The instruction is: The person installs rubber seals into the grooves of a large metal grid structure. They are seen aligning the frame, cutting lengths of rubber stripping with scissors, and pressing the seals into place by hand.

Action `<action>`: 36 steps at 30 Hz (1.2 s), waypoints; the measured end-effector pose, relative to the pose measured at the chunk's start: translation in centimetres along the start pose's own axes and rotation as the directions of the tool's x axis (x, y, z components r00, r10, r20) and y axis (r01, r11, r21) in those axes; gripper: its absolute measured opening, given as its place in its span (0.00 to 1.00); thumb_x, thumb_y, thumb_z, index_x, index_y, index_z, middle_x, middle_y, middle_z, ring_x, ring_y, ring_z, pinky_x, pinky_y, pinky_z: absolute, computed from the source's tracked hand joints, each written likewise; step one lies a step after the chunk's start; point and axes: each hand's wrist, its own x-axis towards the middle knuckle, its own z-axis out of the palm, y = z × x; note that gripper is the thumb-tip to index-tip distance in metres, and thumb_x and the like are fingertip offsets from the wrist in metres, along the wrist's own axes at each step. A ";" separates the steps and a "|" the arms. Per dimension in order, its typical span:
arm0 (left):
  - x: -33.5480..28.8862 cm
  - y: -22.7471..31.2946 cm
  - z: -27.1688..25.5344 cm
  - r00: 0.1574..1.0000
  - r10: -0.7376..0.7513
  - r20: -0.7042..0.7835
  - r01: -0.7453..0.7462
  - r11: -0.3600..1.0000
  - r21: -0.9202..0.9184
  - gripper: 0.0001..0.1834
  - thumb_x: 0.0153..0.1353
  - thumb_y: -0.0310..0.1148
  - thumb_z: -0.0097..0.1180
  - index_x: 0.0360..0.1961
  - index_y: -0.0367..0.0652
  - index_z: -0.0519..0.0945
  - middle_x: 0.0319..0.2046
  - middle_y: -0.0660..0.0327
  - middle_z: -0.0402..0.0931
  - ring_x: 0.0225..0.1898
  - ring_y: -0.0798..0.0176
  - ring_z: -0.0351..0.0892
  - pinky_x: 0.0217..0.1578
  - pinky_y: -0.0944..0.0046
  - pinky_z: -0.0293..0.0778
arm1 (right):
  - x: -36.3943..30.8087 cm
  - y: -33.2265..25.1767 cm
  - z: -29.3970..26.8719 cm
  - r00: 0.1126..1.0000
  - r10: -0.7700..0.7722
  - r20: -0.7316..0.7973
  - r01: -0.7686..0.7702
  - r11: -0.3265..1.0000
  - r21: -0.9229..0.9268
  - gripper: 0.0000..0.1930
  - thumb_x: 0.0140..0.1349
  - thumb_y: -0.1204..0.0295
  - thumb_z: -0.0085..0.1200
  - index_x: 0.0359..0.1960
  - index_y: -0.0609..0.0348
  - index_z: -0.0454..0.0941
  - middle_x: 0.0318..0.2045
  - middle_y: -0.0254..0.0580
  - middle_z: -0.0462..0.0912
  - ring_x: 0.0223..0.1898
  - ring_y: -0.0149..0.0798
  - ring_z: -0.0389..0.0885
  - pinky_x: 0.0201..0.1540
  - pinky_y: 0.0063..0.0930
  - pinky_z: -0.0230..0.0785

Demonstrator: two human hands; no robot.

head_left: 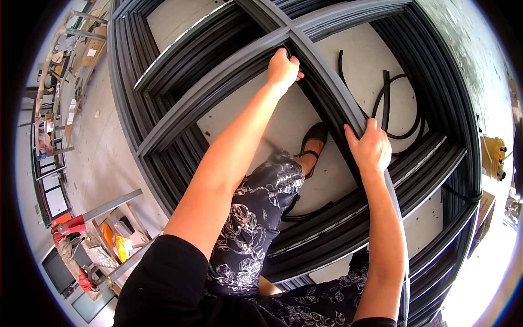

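Note:
A stack of dark grey window frames [211, 73] stands around me, with crossing bars and open panes. My left hand [283, 71] reaches up to the inner corner where two bars meet. Its fingers are curled closed there, and whatever they pinch is hidden. My right hand [371, 148] is wrapped round the long bar [340, 90] of the top frame, thumb on the inner side. Beyond that bar, a loose black rubber strip [406, 136] curls in a loop. One of my feet, in a black shoe [315, 136], stands on the floor inside a pane opening.
At the left stand a cluttered rack [54, 103] and a box of odds and ends [117, 234], with a grey bar [117, 201] sticking out nearby. A yellow holder with tubes [493, 158] is at the right, below a stained wall [463, 49].

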 end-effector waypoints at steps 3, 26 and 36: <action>0.1 0.5 0.0 1.000 -0.007 0.013 0.007 1.000 0.011 0.06 0.68 0.26 0.45 0.34 0.35 0.65 0.26 0.54 0.77 0.23 0.61 0.82 0.23 0.64 0.77 | -0.1 0.0 0.1 1.000 -0.006 -0.013 0.006 1.000 -0.006 0.26 0.54 0.47 0.64 0.29 0.60 0.71 0.26 0.49 0.80 0.35 0.53 0.81 0.38 0.45 0.76; 1.5 -1.2 -1.1 0.976 -0.083 0.203 0.159 0.905 -0.394 0.16 0.69 0.40 0.55 0.44 0.36 0.70 0.34 0.51 0.79 0.34 0.55 0.85 0.36 0.60 0.85 | 1.1 -1.7 0.3 0.996 -0.084 -0.031 0.085 0.996 0.019 0.26 0.57 0.51 0.62 0.45 0.61 0.72 0.42 0.47 0.80 0.49 0.50 0.78 0.49 0.42 0.74; 1.1 0.5 -2.2 0.964 -0.120 0.236 0.181 0.950 -0.254 0.14 0.69 0.34 0.55 0.44 0.33 0.71 0.36 0.48 0.79 0.37 0.55 0.85 0.39 0.60 0.84 | 8.7 -10.6 3.7 0.985 -0.091 -0.143 0.081 0.994 -0.074 0.21 0.58 0.51 0.62 0.34 0.56 0.71 0.34 0.44 0.81 0.41 0.47 0.82 0.42 0.39 0.78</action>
